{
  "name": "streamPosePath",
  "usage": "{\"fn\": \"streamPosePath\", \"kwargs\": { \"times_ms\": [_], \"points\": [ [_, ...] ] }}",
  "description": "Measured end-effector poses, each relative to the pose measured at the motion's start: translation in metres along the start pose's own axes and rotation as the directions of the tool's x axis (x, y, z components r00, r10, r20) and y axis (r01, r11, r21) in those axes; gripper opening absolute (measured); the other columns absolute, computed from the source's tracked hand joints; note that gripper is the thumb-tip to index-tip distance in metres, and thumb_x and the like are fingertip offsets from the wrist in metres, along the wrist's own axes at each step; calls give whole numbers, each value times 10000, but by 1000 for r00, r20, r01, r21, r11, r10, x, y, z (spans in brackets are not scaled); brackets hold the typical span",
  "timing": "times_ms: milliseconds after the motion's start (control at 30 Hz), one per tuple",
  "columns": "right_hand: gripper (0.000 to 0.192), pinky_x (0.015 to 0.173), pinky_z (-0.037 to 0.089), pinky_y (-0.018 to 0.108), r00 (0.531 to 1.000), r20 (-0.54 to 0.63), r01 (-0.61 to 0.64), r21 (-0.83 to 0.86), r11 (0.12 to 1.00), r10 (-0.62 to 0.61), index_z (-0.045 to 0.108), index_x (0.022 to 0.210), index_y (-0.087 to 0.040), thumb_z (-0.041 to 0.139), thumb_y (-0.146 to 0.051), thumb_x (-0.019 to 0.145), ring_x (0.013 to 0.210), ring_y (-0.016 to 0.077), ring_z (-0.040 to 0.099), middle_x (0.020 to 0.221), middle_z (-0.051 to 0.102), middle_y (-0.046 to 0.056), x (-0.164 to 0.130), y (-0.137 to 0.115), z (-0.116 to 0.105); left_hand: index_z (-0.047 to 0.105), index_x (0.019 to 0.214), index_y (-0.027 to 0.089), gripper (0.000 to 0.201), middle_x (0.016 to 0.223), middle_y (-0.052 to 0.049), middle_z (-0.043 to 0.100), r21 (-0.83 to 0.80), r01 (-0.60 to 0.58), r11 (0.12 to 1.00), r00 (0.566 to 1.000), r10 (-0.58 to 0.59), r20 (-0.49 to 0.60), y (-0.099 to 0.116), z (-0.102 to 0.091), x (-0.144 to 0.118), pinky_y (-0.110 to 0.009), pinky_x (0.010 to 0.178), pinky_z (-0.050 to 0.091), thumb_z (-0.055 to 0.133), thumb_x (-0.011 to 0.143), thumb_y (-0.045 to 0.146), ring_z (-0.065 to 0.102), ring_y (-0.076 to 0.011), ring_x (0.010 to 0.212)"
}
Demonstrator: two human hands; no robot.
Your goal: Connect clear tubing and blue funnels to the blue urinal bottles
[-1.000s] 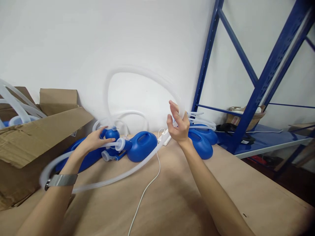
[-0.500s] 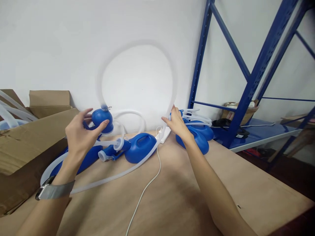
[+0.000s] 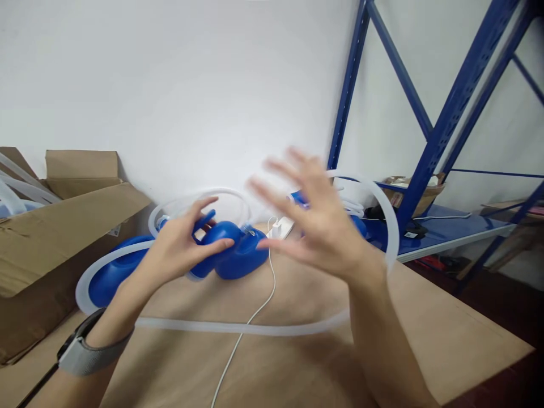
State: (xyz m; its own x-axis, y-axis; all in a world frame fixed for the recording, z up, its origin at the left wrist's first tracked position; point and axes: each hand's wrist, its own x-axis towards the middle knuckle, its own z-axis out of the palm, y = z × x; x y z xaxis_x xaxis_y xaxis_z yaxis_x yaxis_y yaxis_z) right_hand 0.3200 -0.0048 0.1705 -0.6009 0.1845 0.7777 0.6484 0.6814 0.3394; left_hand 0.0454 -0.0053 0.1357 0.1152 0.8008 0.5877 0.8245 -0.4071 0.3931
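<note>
My left hand (image 3: 181, 243) is closed round a rounded blue plastic cup with a handle (image 3: 221, 233), tipped so its neck points right. From the neck area a translucent hose (image 3: 280, 329) seems to run, but the joint is partly hidden. The hose loops behind my right wrist and across the table front. My right hand (image 3: 325, 226), smeared by motion, is raised with fingers spread and nothing in it. Just behind the cup lies a blue bottle (image 3: 246, 265). Another blue bottle (image 3: 111, 277) rests beyond my left forearm.
An open cardboard box (image 3: 68, 238) with hoses in it stands at the left. A white power strip (image 3: 285, 226) lies by the wall, its cable (image 3: 255, 317) crossing the brown-covered table (image 3: 446, 323). The blue metal rack (image 3: 442, 124) rises at the right.
My left hand has brought the blue cup right and down, tilting it over. My right hand has let go of the hose and opened; the tall hose arch has dropped to the right.
</note>
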Motion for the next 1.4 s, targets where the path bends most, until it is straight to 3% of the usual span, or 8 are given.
{"fn": "streamPosePath", "kwargs": {
  "times_ms": [100, 200, 300, 533, 767, 1100, 1233, 1400],
  "points": [
    [1183, 1234, 270, 653, 959, 259, 68, 185, 980, -116, 80, 1681, -379, 863, -463, 799, 1531, 412, 323, 1612, 418, 116, 4, -15, 27, 399, 1554, 261, 993, 1140, -99, 778, -55, -85, 995, 994, 88, 68, 10, 18, -5, -477, 880, 610, 751, 738, 703, 760, -335, 995],
    [1287, 984, 530, 495, 889, 451, -107, 367, 924, -76, -16, 1683, -343, 872, -526, 769, 1130, 334, 686, 1260, 701, 107, 5, -8, 61, 226, 1636, 284, 1137, 1240, -127, 745, -105, -115, 988, 993, 117, 19, 11, 28, -7, -486, 880, 616, 788, 723, 664, 762, -331, 1019],
    [1352, 765, 540, 361, 827, 560, -261, 474, 841, -58, -62, 1682, -301, 843, -640, 737, 782, 253, 710, 995, 748, 37, 2, 11, 81, 147, 1656, 319, 1137, 1333, -144, 689, -191, -90, 978, 994, 99, 40, 2, 26, -4, -405, 729, 633, 775, 761, 632, 768, -248, 845],
    [1188, 817, 523, 374, 892, 434, -362, 525, 770, 123, 227, 1655, -310, 873, -613, 705, 842, 239, 692, 1202, 707, 103, -9, 38, 90, 713, 1187, 211, 616, 1140, -115, 769, -136, -39, 990, 996, 50, 80, -9, 8, 5, -401, 765, 624, 622, 846, 716, 742, -285, 914],
    [935, 809, 530, 367, 891, 447, -325, 515, 793, 74, 408, 1488, -257, 862, -585, 740, 910, 275, 711, 1129, 724, 88, -7, 34, 85, 708, 1038, 205, 380, 840, -71, 784, 415, -286, 864, 951, 307, 16, -16, 12, -3, -325, 540, 401, 395, 1031, 422, 679, -230, 611],
    [897, 1110, 499, 533, 978, 205, -107, 646, 756, -36, 498, 1442, -306, 892, -602, 692, 1377, 329, 547, 1577, 404, 150, -9, 25, 90, 691, 904, 166, 214, 671, 3, 712, 818, -494, 296, 586, 808, 61, 18, 18, -13, -294, 551, 460, 518, 978, 62, 683, -156, 601],
    [362, 1129, 480, 569, 999, 16, 24, 482, 876, -36, 716, 1094, -236, 781, -512, 868, 1471, 364, 432, 1571, 419, 155, -3, 18, 74, 712, 999, 166, 200, 853, -45, 796, 834, -478, 275, 542, 839, 34, 34, 15, -22, -298, 650, 559, 536, 977, 72, 758, -189, 784],
    [264, 902, 594, 399, 974, -63, 222, 447, 866, -217, 675, 1247, -226, 631, -313, 1001, 1015, 234, 693, 1093, 726, 90, 1, 9, 57, 708, 1144, 148, 240, 1029, -97, 807, 757, -533, 377, 557, 831, -22, 46, 9, -33, -353, 815, 605, 564, 964, 80, 767, -243, 980]
  ]
}}
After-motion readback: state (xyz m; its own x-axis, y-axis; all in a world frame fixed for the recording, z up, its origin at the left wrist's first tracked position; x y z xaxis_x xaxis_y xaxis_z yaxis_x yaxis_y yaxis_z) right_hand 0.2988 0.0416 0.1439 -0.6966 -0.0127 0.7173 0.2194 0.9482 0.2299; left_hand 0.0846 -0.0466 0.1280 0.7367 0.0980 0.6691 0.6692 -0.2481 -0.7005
